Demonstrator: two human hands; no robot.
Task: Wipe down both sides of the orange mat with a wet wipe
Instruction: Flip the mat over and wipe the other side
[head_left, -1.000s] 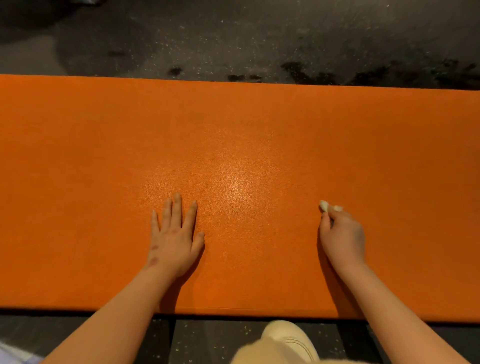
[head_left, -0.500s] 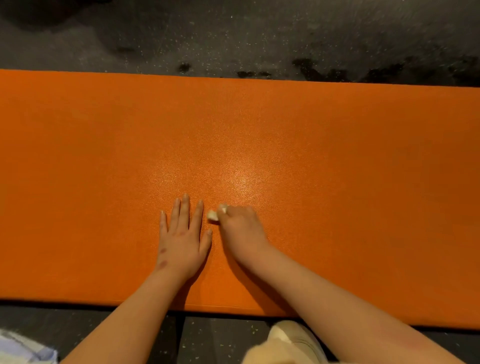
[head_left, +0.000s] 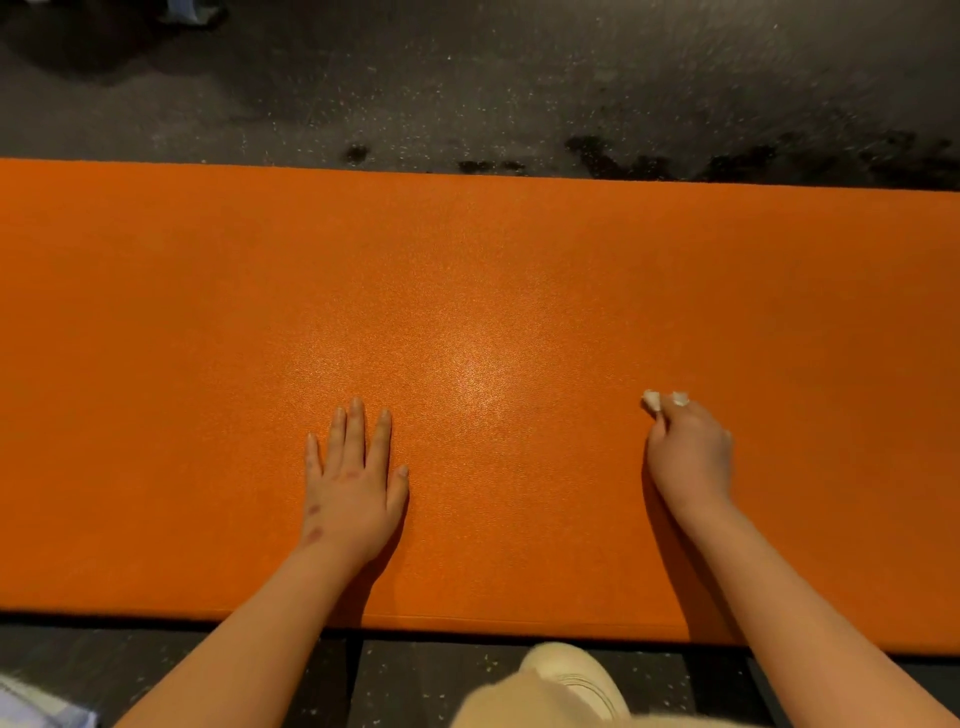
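Lying flat on the dark speckled floor (head_left: 467, 78), the orange mat (head_left: 467, 270) fills the middle band of the view and runs out of sight at both the 9 o'clock and 3 o'clock sides; its far long edge sits toward 12 o'clock and its near long edge toward 6 o'clock; the left hand (head_left: 356, 488) rests palm down on the mat at about 7 o'clock from the mat's middle, fingers straight, slightly spread and pointing to 12 o'clock, with nothing in its grasp; the right hand (head_left: 691, 452) is on the mat at about 4 o'clock, well apart from the left, its fingers curled in around a bunched white wet wipe (head_left: 652, 401); two small bits of the wipe poke out at the 12 o'clock end of the fist, down against the mat's surface; a pale sheen of light lies on the mat between the two hands, a little toward 12 o'clock; dark blotches mark the floor just past the far edge toward 1 o'clock; a pale shoe (head_left: 582, 675) stands on the floor at 6 o'clock, just off the near edge; a scrap of light fabric (head_left: 31, 706) shows at the 7 o'clock corner.
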